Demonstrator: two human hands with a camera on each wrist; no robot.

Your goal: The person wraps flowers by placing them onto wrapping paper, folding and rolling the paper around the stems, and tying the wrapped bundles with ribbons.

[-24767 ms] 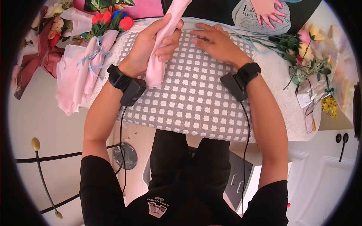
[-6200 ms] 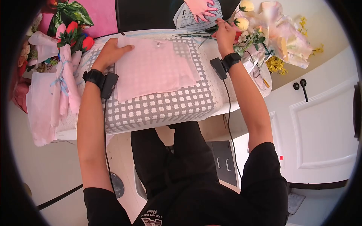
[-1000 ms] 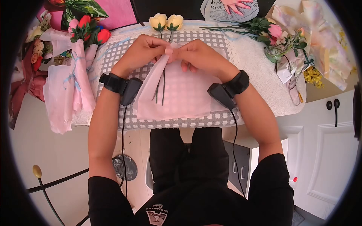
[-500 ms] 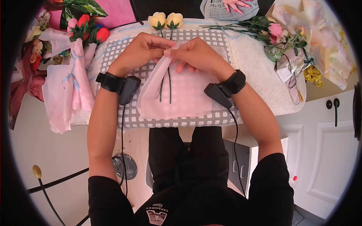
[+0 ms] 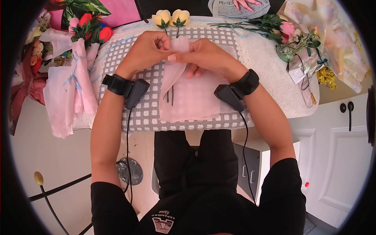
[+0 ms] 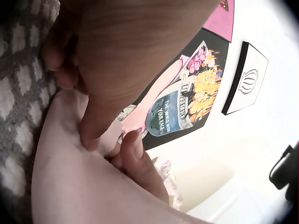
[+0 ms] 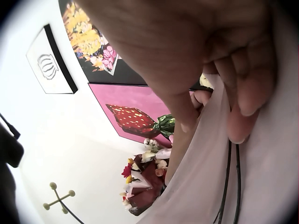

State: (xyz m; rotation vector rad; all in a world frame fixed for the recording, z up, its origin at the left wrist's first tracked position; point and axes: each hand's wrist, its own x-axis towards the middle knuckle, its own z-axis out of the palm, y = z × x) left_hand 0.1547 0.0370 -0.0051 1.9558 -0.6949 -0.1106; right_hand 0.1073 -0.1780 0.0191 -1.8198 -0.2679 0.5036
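Two yellow roses [image 5: 180,18] lie with their heads beyond the far edge of a sheet of pink wrapping paper [image 5: 199,103]. A fold of the sheet covers much of their dark stems [image 5: 172,96], whose lower ends show near its left side. My left hand [image 5: 147,53] pinches the folded paper from the left, just below the blooms. From the right, my right hand [image 5: 205,56] grips the same gathered part, its thumb along the fold. In the right wrist view, the stems [image 7: 226,186] run down from below the right fingertips over the paper.
A grey-and-white checked cushion [image 5: 149,117] lies under the paper. At left are pink-wrapped bunches [image 5: 78,78] tied with blue ribbon, with red blooms. Loose flowers [image 5: 286,29], a glass vase [image 5: 284,54] and patterned wrapping [image 5: 337,47] lie at right.
Earlier, the paper lay spread and my right hand reached to the loose flowers. Since then the roses came onto it; over the last second its left side has folded rightward across the stems.
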